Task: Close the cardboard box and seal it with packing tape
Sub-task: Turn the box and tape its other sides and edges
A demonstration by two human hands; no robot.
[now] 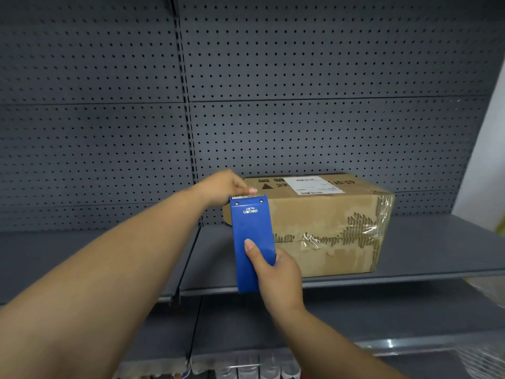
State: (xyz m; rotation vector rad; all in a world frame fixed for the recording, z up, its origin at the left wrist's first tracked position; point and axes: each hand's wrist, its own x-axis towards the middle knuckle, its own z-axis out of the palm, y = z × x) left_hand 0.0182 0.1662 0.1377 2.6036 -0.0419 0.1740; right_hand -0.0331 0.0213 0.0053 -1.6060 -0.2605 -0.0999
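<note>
A worn brown cardboard box (325,222) sits on a grey shelf (426,250), its top flaps down and a white label on top. Torn patches and bits of old clear tape mark its front. A blue tape dispenser (251,239) stands in front of the box's left end, serrated blade upward. My right hand (276,272) grips the dispenser's lower part, thumb on its flat face. My left hand (226,187) reaches to the blade end, fingertips pinching at the edge there; whether they hold tape I cannot tell.
A grey pegboard wall (300,77) backs the shelf. A vertical slotted upright (188,127) divides two bays. Below, a lower shelf holds several wrapped bottles (246,365). A white wall (489,149) stands at the far right.
</note>
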